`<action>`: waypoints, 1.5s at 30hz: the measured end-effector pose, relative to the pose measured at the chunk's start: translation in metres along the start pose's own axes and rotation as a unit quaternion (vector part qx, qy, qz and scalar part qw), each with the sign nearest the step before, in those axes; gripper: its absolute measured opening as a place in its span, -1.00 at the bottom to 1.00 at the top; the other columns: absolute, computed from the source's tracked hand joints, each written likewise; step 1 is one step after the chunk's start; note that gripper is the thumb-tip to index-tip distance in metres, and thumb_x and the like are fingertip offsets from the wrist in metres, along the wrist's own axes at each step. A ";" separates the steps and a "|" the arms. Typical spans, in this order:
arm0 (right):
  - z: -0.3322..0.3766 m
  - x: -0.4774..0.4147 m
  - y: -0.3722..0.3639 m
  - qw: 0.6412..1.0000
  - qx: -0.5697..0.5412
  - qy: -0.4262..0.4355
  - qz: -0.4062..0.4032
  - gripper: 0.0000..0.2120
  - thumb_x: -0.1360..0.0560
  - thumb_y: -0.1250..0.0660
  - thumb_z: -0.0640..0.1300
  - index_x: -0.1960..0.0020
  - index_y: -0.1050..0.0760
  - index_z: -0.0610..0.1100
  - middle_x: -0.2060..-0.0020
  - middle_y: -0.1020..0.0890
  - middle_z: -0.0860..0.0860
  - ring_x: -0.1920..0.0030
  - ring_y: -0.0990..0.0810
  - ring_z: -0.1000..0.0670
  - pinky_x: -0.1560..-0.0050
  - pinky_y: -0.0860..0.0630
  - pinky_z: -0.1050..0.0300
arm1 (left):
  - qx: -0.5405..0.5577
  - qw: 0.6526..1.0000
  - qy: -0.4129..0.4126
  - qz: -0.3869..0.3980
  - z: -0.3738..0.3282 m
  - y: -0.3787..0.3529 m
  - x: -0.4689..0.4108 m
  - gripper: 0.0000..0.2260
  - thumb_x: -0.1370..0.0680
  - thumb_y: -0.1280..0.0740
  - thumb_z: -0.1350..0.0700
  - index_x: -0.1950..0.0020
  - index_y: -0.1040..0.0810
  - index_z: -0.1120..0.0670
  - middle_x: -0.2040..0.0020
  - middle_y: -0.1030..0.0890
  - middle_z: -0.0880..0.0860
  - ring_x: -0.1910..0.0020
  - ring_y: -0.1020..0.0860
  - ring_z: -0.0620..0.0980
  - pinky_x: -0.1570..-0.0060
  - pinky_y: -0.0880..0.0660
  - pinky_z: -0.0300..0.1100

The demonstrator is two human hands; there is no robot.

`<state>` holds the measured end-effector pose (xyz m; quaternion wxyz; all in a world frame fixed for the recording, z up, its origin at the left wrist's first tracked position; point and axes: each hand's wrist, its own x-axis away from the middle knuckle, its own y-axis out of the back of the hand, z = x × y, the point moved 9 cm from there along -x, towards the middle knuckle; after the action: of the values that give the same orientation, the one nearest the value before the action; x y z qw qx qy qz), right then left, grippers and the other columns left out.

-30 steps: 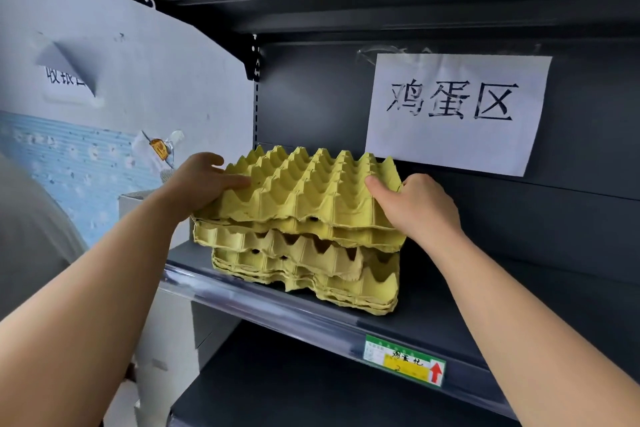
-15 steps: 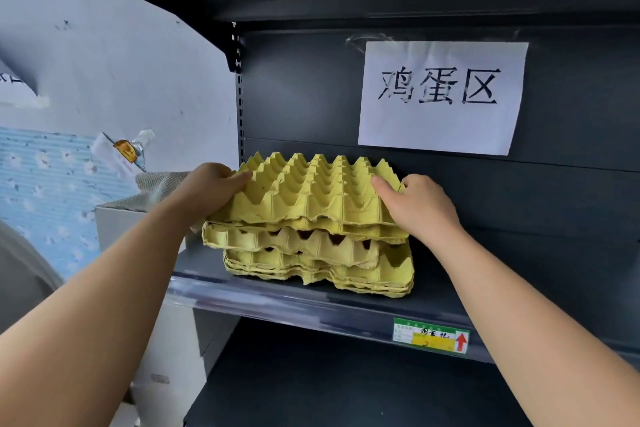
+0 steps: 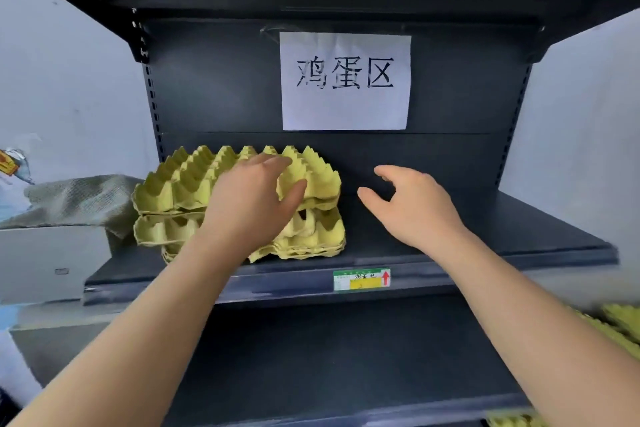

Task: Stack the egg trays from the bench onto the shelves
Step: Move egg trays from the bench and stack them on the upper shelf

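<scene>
Egg trays (image 3: 166, 191), yellow, sit stacked at the left end of the shelf (image 3: 485, 239), lying flat with peaks up (upper ones slightly askew). The left hand (image 3: 249, 198) lies over the top tray, fingers (image 3: 273, 161) straight, gripping nothing. The right hand (image 3: 412, 208) hovers beside the stack, loosely spread, empty.
</scene>
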<state>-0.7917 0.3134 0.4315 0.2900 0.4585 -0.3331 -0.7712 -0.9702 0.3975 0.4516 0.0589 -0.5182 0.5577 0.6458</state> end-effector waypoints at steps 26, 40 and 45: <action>-0.575 0.249 0.150 0.923 0.153 -0.351 0.046 -0.52 -0.54 -0.23 0.12 -0.40 -0.39 -0.03 -0.32 -0.50 0.01 -0.31 -0.45 -0.02 -0.22 -0.46 0.02 | 0.220 0.919 -0.227 0.236 -0.547 -0.376 0.090 -0.72 -0.56 -0.26 -0.06 -0.08 -0.62 0.10 0.02 -0.64 0.04 0.02 -0.58 0.11 0.10 -0.50 -0.03; -0.866 0.215 0.152 0.885 0.148 -0.433 0.087 -0.68 -0.55 -0.21 0.02 -0.21 -0.50 -0.12 0.03 -0.63 -0.04 0.08 -0.58 -0.06 0.07 -0.56 -0.01 | 0.168 0.901 -0.219 0.335 -0.726 -0.621 0.044 -0.66 -0.59 -0.19 -0.10 -0.18 -0.57 0.08 -0.08 -0.61 0.03 -0.05 -0.56 0.07 0.09 -0.50 -0.07; -0.967 0.179 0.152 0.872 0.140 -0.459 0.097 -0.61 -0.57 -0.21 0.04 -0.36 -0.42 -0.04 -0.07 -0.62 -0.03 -0.03 -0.58 -0.07 0.03 -0.55 0.03 | 0.143 0.886 -0.210 0.388 -0.783 -0.711 0.007 -0.66 -0.59 -0.17 -0.11 -0.18 -0.56 0.06 -0.09 -0.60 0.02 -0.06 -0.56 0.06 0.07 -0.51 -0.06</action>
<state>0.0273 -0.1536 0.1120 0.1108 0.0542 -0.5762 -0.8080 -0.0355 0.0460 0.1019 -0.0071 -0.0990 0.7753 0.6238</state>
